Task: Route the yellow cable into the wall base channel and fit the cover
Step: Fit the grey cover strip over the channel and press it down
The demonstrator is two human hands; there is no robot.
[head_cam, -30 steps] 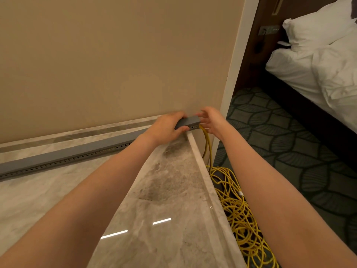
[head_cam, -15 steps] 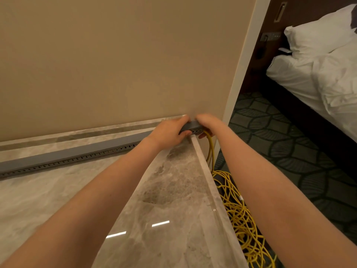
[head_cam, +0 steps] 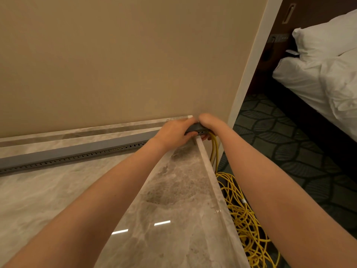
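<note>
Both the left hand [head_cam: 173,132] and the right hand [head_cam: 209,123] are closing on the end of the long grey perforated plastic channel [head_cam: 77,151]. The thin yellow cable [head_cam: 214,146] is hanging down just below the right hand.

Hands [head_cam: 193,128] hide channel [head_cam: 77,151] end; cable [head_cam: 245,219] coil cropped below.

We found the channel [head_cam: 81,151] along the wall [head_cam: 116,55] base, far left | our hands [head_cam: 173,133] at its right end | cable [head_cam: 243,215] heaped on carpet [head_cam: 289,151], near right | bed [head_cam: 318,78] far right.
</note>
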